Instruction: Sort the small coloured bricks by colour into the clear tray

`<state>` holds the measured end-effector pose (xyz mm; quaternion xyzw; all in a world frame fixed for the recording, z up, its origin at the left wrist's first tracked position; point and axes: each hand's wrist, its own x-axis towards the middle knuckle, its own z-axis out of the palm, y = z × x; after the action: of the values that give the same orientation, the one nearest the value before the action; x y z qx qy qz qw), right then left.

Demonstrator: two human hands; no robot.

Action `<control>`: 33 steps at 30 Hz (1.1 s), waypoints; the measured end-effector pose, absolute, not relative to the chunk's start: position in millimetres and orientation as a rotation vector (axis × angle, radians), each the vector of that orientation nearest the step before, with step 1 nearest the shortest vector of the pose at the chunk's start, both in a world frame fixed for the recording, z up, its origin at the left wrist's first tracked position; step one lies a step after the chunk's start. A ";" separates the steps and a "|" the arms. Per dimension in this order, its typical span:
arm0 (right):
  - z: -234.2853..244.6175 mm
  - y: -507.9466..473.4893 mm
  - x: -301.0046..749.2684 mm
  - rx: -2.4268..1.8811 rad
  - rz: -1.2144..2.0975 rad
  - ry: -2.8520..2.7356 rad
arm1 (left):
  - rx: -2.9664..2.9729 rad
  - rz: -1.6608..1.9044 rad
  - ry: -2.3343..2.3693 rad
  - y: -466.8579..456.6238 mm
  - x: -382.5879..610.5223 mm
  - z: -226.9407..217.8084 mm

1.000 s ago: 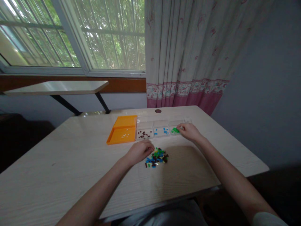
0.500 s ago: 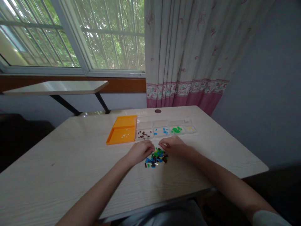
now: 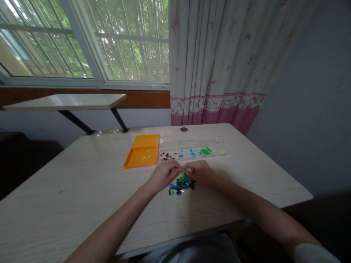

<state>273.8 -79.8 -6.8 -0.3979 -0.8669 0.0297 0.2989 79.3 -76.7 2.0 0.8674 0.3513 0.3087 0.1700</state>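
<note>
Left hand (image 3: 163,175): rests on the surface (image 3: 82,190) at the far left edge of the pile of small bricks (image 3: 181,184); fingers curled inward, tips meeting those of the other hand. Whether a brick sits between them, I cannot tell.
Right hand (image 3: 199,171): lies at the far right edge of the pile, fingers bent and drawn together; anything pinched in them is hidden.
Pile of small bricks: loose heap of blue, green, dark and a few yellow pieces, near the front middle of the surface, just under both hands.
Clear tray (image 3: 192,151): a row of compartments just beyond the hands; dark pieces at the left, then blue, then green, then yellow at the right end.
Orange lid (image 3: 142,151): lies open to the left of the clear tray, touching it, with a few white pieces on it.
Step in hand: as I judge it, picking single bricks out of the heap.
Doing it well: pinch one piece with the fingertips only; take from the edge of the heap so the rest does not scatter; check the colour before lifting.
Risk: the bricks are tiny and slippery, so a loose pinch may drop one into the wrong compartment.
</note>
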 end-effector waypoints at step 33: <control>1.4 -71.5 287.2 -1.017 -0.031 -2.088 | 2.610 0.651 0.970 -78.7 73.9 6.3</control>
<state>287.2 -71.5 1.4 -0.4018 -0.8247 -0.0124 0.3979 73.9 -78.7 6.3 0.9037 0.3359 0.2252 0.1404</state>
